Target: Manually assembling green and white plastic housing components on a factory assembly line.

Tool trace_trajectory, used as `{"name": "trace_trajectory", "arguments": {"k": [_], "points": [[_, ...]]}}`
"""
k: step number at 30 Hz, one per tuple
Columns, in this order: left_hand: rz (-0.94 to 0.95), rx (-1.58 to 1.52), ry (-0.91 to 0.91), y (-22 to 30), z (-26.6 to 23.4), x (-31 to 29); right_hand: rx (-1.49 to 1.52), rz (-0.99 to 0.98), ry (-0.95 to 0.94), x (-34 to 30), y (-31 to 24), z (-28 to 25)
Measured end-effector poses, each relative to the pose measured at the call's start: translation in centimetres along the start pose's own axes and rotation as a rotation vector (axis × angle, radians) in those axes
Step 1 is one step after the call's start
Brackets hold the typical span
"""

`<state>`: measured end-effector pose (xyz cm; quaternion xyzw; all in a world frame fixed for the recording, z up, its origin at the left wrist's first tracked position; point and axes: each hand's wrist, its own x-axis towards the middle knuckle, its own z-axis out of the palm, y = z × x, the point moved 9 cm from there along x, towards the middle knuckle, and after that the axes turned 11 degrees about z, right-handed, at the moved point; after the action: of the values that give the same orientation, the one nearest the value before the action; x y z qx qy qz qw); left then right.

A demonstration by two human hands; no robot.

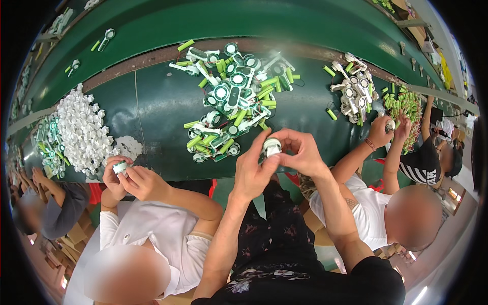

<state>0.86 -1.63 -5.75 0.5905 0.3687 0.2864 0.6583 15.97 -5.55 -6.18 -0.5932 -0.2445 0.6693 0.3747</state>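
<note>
My left hand [255, 169] and my right hand [303, 153] meet at the table's near edge, fingers closed round a small white round plastic part [272, 147]. Fingertips cover some of its rim, so its full shape cannot be made out. Just beyond my hands lies a heap of white and green plastic units with round heads [238, 79]. Green cylindrical batteries [266, 92] on thin wires are mixed through that heap.
A person at my left holds a white and green part [120, 167] near a mound of white plastic pieces [84, 131]. Another person works at my right, by white units [354, 91] and a pile of green batteries [402, 104]. A green conveyor belt [284, 23] runs behind the table's raised edge.
</note>
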Motion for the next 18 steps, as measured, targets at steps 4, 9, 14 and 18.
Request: {"name": "trace_trajectory", "arguments": {"k": [4,9,14,18], "points": [[0.034,0.212,0.060,1.1,0.1,0.3,-0.105,-0.050,0.040,-1.1,-0.1,1.6],[0.101,0.110,0.149,2.1,0.2,-0.4,-0.032,-0.135,0.033,-2.3,-2.0,2.0],[0.173,0.126,0.171,2.2,0.5,0.9,-0.045,-0.142,0.025,-1.6,-3.4,1.6],[0.122,0.059,-0.017,5.4,0.9,3.6,0.206,-0.060,0.013,1.1,-5.6,-0.7]]}}
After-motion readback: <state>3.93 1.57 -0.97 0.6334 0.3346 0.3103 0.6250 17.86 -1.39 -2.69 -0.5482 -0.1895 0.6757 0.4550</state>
